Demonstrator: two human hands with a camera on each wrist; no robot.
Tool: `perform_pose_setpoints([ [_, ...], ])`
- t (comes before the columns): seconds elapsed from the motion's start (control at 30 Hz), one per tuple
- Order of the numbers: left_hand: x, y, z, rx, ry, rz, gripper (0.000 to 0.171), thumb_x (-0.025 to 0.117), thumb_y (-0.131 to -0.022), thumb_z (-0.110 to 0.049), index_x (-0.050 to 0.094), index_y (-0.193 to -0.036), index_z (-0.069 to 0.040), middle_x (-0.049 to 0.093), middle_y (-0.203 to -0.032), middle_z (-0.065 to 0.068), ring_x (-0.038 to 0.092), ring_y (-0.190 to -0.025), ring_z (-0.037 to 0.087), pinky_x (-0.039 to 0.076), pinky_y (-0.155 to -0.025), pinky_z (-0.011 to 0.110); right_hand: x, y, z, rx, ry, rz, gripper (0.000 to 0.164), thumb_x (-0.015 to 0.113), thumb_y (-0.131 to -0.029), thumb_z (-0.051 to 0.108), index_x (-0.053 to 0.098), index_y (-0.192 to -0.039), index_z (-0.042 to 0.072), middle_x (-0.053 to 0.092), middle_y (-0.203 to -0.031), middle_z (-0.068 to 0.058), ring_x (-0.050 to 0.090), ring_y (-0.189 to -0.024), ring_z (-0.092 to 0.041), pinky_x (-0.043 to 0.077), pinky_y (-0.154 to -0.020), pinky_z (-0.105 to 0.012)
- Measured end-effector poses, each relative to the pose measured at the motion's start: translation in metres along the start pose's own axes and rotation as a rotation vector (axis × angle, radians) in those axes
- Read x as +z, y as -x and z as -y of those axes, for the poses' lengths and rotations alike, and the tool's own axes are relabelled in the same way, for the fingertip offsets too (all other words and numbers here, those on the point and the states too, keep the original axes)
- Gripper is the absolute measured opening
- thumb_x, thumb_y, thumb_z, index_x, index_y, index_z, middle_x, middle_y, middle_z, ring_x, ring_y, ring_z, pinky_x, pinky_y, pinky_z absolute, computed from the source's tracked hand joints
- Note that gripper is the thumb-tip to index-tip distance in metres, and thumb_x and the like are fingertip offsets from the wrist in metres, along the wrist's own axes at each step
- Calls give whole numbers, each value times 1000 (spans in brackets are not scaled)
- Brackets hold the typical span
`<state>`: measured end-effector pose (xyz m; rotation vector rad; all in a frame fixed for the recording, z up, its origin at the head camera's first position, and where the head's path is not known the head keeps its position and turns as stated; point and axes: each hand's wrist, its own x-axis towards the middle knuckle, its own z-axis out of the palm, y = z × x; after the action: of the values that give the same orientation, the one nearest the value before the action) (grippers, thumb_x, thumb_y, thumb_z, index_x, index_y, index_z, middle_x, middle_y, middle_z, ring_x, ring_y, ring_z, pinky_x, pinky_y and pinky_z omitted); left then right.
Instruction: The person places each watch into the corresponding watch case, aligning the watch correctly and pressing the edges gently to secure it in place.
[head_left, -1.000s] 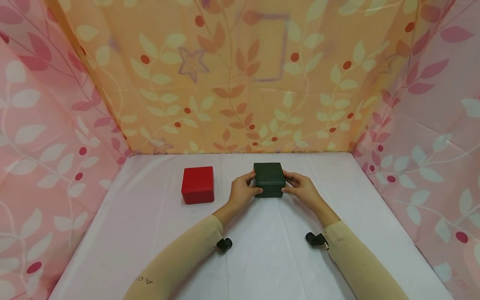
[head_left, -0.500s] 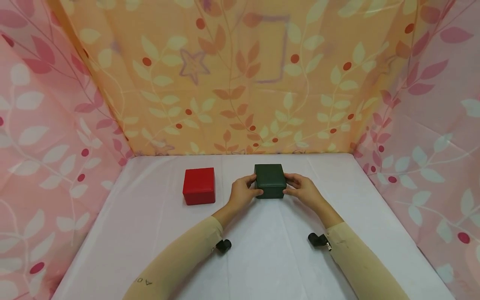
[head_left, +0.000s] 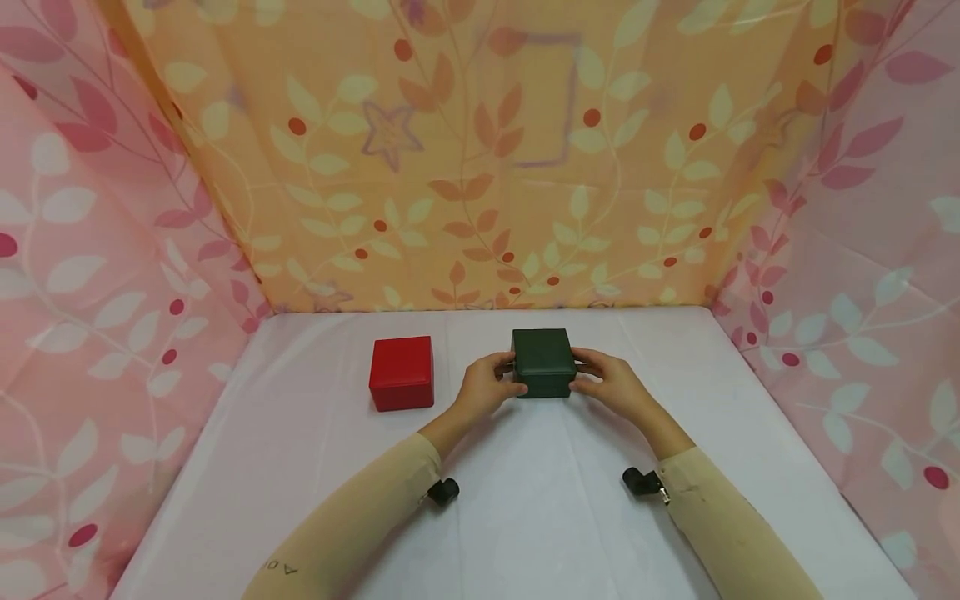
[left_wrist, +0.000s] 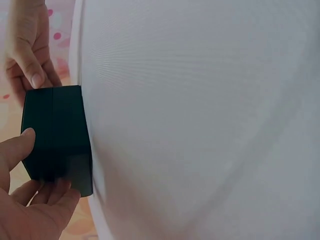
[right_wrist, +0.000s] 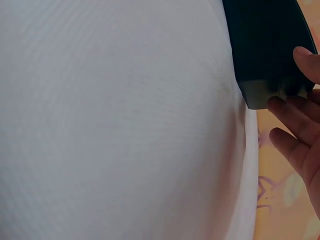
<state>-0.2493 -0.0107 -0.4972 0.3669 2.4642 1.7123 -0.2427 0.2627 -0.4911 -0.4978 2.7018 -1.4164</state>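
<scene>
A dark green box (head_left: pixel 542 354) with a slightly padded lid stands on the white-covered table, its lid down. At its left side, my left hand (head_left: pixel 483 385) holds it, the thumb on the front face near the corner and the other fingers along the side. My right hand (head_left: pixel 611 382) grips the opposite side in much the same way. The left wrist view shows both hands around the green box (left_wrist: pixel 57 130). Fingertips of the right hand (right_wrist: pixel 302 122) touch its side in the right wrist view. Left of it sits a red box (head_left: pixel 401 372), apart from both hands.
A white cloth (head_left: pixel 540 517) covers the table. An orange leaf-patterned curtain (head_left: pixel 480 167) hangs behind the boxes. Pink patterned curtains flank the table on the left (head_left: pixel 97 292) and right (head_left: pixel 855 275). Small black cameras (head_left: pixel 444 492) hang at the sleeves.
Both forearms have spread slightly outward, while the fingers stay at the green box's sides. The whole view has shifted a little. Neither box visibly moves on the table.
</scene>
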Motion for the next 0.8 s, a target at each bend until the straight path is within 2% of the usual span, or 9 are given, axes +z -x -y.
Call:
perform_pose_setpoints([
  [0.13,-2,1,0,10,-35,13,64,87,-82,-11,61,-140,-4,67,-136,11,64,-124,27,51,-108,42,-2,1,-2,-35,29,-9,70,81,-90,20,49,-151,6,56,-147,-19,63,-127,-36,49,-105,-57],
  [0.27,-5,5,-2,22,-58,54,62,86,-84,-14,61,-140,-6,65,-138,11,63,-125,31,52,-106,44,-4,5,-4,-59,87,-17,67,80,-90,20,52,-149,7,59,-145,-18,65,-123,-36,50,-105,-54],
  [0.57,-16,15,-7,65,-87,116,58,82,-88,-14,60,-141,-6,64,-139,10,63,-125,29,49,-109,45,-9,12,2,-68,143,-24,53,78,-93,19,60,-142,9,67,-134,-13,67,-119,-34,52,-103,-55],
  [0.8,-24,26,-5,63,-101,148,55,81,-89,-15,61,-139,-4,64,-138,15,62,-126,30,49,-110,45,-8,17,-1,-96,227,-19,49,77,-93,16,63,-139,9,69,-132,-9,67,-118,-31,53,-102,-54],
])
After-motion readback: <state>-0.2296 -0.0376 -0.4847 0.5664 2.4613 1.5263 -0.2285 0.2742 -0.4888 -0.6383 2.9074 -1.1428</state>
